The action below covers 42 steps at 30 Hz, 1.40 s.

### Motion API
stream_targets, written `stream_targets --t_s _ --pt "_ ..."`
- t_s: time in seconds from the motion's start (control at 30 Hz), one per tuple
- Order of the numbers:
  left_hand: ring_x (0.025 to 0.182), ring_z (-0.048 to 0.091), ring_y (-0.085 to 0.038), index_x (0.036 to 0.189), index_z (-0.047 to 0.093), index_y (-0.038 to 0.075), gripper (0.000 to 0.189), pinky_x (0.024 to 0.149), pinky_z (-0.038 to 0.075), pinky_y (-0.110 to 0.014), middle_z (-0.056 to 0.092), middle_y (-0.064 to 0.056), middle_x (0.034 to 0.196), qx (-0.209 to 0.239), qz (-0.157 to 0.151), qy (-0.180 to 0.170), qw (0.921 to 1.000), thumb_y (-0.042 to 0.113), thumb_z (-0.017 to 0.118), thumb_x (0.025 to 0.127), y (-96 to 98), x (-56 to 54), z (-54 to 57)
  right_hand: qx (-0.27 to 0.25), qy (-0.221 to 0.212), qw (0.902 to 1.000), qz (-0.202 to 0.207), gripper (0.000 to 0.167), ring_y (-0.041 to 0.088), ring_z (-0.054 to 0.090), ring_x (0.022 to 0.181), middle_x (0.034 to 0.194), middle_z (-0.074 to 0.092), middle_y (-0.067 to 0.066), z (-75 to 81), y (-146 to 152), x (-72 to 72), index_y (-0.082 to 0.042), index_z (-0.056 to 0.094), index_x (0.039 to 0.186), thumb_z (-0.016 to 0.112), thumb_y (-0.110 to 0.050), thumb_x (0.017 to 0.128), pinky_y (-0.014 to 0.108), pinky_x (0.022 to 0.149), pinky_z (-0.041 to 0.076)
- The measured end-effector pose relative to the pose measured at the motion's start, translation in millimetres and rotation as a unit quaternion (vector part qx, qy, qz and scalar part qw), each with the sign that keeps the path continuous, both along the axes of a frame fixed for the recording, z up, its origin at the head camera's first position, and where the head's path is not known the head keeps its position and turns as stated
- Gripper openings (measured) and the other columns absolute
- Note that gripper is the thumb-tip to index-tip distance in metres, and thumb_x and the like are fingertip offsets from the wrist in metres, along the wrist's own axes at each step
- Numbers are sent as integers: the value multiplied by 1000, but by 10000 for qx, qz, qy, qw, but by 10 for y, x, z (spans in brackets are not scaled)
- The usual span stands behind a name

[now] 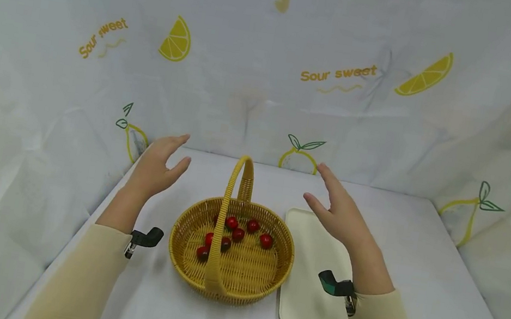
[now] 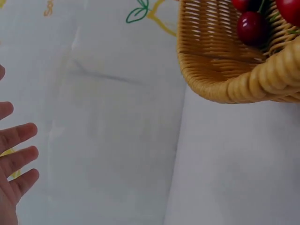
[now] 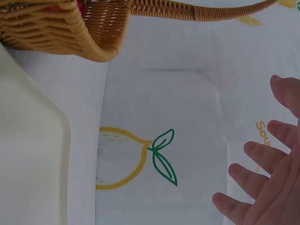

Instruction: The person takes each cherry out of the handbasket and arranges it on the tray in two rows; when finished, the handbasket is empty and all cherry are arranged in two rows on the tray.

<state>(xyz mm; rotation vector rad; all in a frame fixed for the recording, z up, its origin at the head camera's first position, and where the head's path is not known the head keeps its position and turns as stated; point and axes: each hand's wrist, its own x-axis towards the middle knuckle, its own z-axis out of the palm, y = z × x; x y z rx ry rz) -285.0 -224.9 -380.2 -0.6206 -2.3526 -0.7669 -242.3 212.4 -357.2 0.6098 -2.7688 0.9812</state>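
A round wicker basket [image 1: 246, 285] with a tall arched handle [image 1: 220, 231] stands on the white table. Several dark red cherries [image 1: 237, 234] lie inside it, mostly toward its left and back; in the left wrist view a cherry [image 2: 252, 28] shows a green stem. My left hand [image 1: 158, 165] hovers left of the basket, fingers extended, holding nothing. On the other side my right hand [image 1: 339, 210] is raised above a cream tray [image 1: 314, 295], its fingers spread and touching nothing. Both hands are apart from the basket.
The tray lies flat just right of the basket, partly hidden by my right forearm. White cloth [image 1: 249, 70] printed with lemons hangs behind the table [image 1: 417, 272] and along both sides. A small black wrist camera [image 1: 147, 237] is strapped to my left wrist.
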Motion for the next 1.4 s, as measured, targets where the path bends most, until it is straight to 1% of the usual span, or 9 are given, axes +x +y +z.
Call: stream_targets --t_s 0.17,0.4,0.53,0.77,0.93,1.03,1.2,1.3,1.4 --pt "132 52 -36 149 53 5 54 110 39 -56 63 -16 136 518 -442 -34 9977 12 65 97 17 159 -61 -133 -104 9997 172 77 33 21 154 170 20 7 -71 -118 74 -17 19 166 60 -39 104 60 119 25" --pt "128 56 -32 147 55 4 53 105 43 -53 66 -13 131 922 -911 40 9916 5 65 95 35 309 -125 -507 -447 9972 309 77 35 44 142 167 29 7 -131 -277 188 -26 21 166 62 -39 103 66 100 47" --pt "129 55 -32 148 54 4 53 106 43 -53 65 -13 134 1022 -964 -179 9899 3 65 96 51 392 -211 -695 -452 9959 348 74 35 54 133 163 35 7 -157 -348 259 -27 24 165 63 -38 103 66 97 49" --pt "131 53 -33 150 52 4 53 106 42 -57 61 -14 138 1033 -877 -651 9886 7 64 99 102 495 -466 -790 -639 9928 633 72 29 62 122 147 53 9 -239 -515 288 -22 28 163 65 -32 102 58 98 52" --pt "131 53 -30 151 50 5 54 102 45 -55 58 -11 142 1159 -920 -1047 9834 10 64 100 126 547 -644 -845 -821 9914 568 58 27 65 114 132 61 12 -342 -580 294 -10 46 153 67 -25 101 53 98 53" --pt "132 51 -29 153 49 10 56 103 45 -57 55 -9 145 1276 -993 -1355 9775 10 65 99 133 578 -744 -833 -979 9909 407 44 26 66 108 121 66 11 -415 -627 305 -4 58 140 68 -21 100 48 93 56" --pt "133 50 -34 156 46 14 59 103 45 -61 52 -11 149 1493 -1102 -1870 9647 11 65 100 147 585 -873 -335 -1343 9903 -100 38 21 67 95 104 70 5 -506 -762 312 0 66 128 71 -22 98 41 82 59" --pt "134 50 -39 157 43 14 59 104 45 -59 51 -15 149 1783 -1158 -2167 9528 10 63 102 149 566 -929 -40 -1433 9892 -303 40 21 66 92 99 70 6 -554 -855 309 2 67 127 72 -21 96 41 79 58" --pt "133 49 -45 157 41 8 57 105 47 -55 50 -22 149 2175 -1264 -2434 9367 6 59 103 137 546 -993 252 -1377 9892 -438 44 26 68 96 105 72 12 -618 -942 317 4 66 130 73 -20 95 46 83 58"
